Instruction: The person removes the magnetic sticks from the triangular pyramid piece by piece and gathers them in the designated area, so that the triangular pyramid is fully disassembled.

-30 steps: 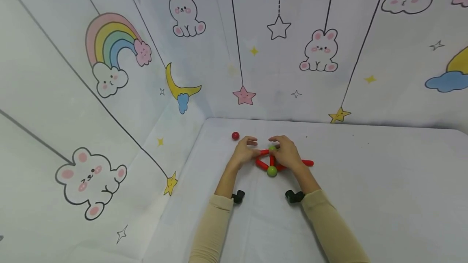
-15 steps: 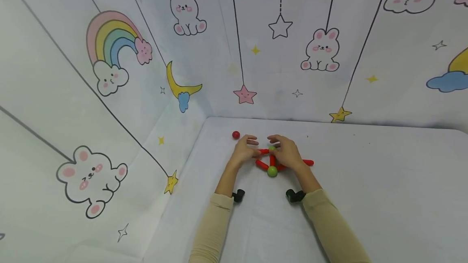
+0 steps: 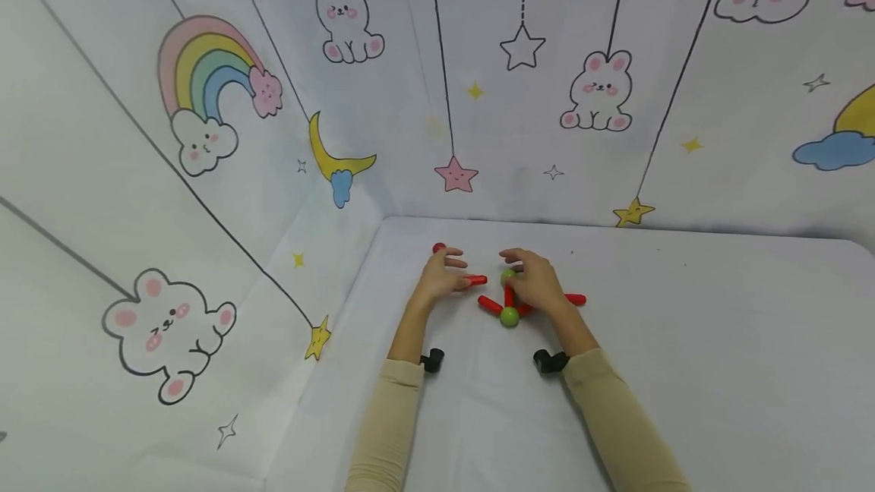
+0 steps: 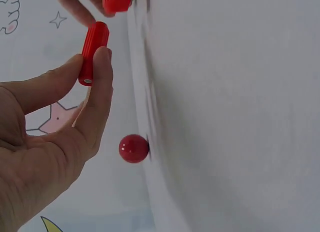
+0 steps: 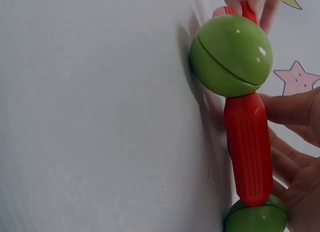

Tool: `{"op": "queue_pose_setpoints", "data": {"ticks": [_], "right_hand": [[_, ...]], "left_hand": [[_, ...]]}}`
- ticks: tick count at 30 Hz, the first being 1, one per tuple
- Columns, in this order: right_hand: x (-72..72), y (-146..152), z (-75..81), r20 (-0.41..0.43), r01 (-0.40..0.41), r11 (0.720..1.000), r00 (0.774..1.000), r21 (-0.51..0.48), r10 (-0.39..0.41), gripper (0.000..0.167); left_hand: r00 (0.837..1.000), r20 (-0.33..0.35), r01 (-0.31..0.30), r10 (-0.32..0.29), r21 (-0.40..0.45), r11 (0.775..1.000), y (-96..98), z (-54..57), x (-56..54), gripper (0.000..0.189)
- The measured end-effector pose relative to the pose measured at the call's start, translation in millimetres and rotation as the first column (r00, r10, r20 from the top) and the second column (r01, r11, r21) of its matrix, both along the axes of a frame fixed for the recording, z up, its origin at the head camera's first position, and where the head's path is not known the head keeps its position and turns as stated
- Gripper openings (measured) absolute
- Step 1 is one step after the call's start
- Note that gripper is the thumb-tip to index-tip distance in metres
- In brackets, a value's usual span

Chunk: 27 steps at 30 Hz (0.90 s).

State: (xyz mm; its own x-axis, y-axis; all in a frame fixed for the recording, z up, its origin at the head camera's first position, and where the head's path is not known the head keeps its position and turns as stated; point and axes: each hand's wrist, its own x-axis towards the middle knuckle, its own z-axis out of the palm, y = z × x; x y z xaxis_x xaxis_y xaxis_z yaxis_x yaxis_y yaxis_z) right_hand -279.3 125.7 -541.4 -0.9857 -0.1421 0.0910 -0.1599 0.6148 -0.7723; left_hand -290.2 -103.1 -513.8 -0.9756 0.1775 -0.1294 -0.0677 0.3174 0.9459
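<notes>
The pinched stick (image 4: 94,45) is showing bright red, with a pale grey dot on its end. Another stick (image 5: 248,149) is showing red too, long grooves lining it, and the two balls (image 5: 232,54) at its ends are showing lime green, a thin dark line crossing each. A lone ball (image 4: 133,148) is gleaming deep red. The sleeves (image 3: 622,424) are showing beige, the wrist cameras (image 3: 547,362) black, the tablecloth (image 3: 718,363) white. The white wall cloth (image 3: 752,97) is carrying black lines, pink-eared rabbits (image 3: 598,105), a yellow moon (image 3: 326,154) and a pink, yellow, green and blue rainbow (image 3: 219,48).

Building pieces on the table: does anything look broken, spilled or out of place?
Nothing looks broken or spilled. At most, the red ball stands out: it lies loose beyond the left hand, while the green balls are joined to red rods.
</notes>
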Motion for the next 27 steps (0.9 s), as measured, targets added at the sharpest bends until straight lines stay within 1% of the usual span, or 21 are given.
{"op": "queue_pose_setpoints", "data": {"ticks": [2, 3, 5, 8, 10, 12, 14, 16, 20, 27], "right_hand": [[-0.2, 3, 0.3, 0.009, 0.006, 1.000, 1.000, -0.005, -0.006, 0.049], [-0.3, 4, 0.4, 0.013, 0.003, 1.000, 1.000, -0.013, -0.003, 0.049], [-0.2, 6, 1.3, 0.014, -0.006, 1.000, 1.000, -0.021, 0.006, 0.049], [-0.3, 5, 1.1, 0.017, -0.014, 1.000, 1.000, -0.024, 0.014, 0.048], [0.0, 4, 0.7, 0.022, -0.012, 1.000, 1.000, -0.026, 0.012, 0.047], [0.4, 3, -0.1, 0.026, -0.009, 1.000, 1.000, -0.028, 0.010, 0.047], [0.8, 3, -0.7, 0.027, -0.005, 0.999, 1.000, -0.031, 0.006, 0.046], [1.0, 3, -1.7, 0.020, -0.005, 0.999, 1.000, -0.036, 0.006, 0.046], [1.9, 2, -2.5, 0.013, -0.007, 0.999, 1.000, -0.046, 0.007, 0.045], [1.9, 3, -1.2, 0.027, -0.001, 0.998, 1.000, -0.057, 0.003, 0.044]], "left_hand": [[1.000, -0.003, -0.006, 0.006, 0.023, 1.000, -7.3, 1.8, -2.2, 0.065], [1.000, 0.002, -0.010, 0.010, 0.043, 0.999, -11.0, 2.3, -3.6, 0.066], [1.000, 0.017, -0.025, 0.024, 0.053, 0.998, -18.2, 3.7, -5.8, 0.069], [0.998, 0.045, -0.052, 0.050, 0.032, 0.998, -28.3, 5.4, -8.2, 0.078], [0.996, 0.051, -0.069, 0.069, 0.003, 0.998, -34.0, 6.3, -9.7, 0.081], [0.995, 0.058, -0.081, 0.082, -0.006, 0.997, -39.3, 6.5, -11.1, 0.084], [0.993, 0.060, -0.097, 0.098, -0.015, 0.995, -43.3, 5.4, -13.5, 0.085], [0.992, 0.063, -0.111, 0.111, -0.006, 0.994, -47.2, 3.2, -16.3, 0.085], [0.989, 0.048, -0.141, 0.143, -0.035, 0.989, -54.6, -1.9, -23.6, 0.085], [0.986, 0.031, -0.162, 0.164, -0.057, 0.985, -62.4, -7.0, -37.4, 0.086]]}}
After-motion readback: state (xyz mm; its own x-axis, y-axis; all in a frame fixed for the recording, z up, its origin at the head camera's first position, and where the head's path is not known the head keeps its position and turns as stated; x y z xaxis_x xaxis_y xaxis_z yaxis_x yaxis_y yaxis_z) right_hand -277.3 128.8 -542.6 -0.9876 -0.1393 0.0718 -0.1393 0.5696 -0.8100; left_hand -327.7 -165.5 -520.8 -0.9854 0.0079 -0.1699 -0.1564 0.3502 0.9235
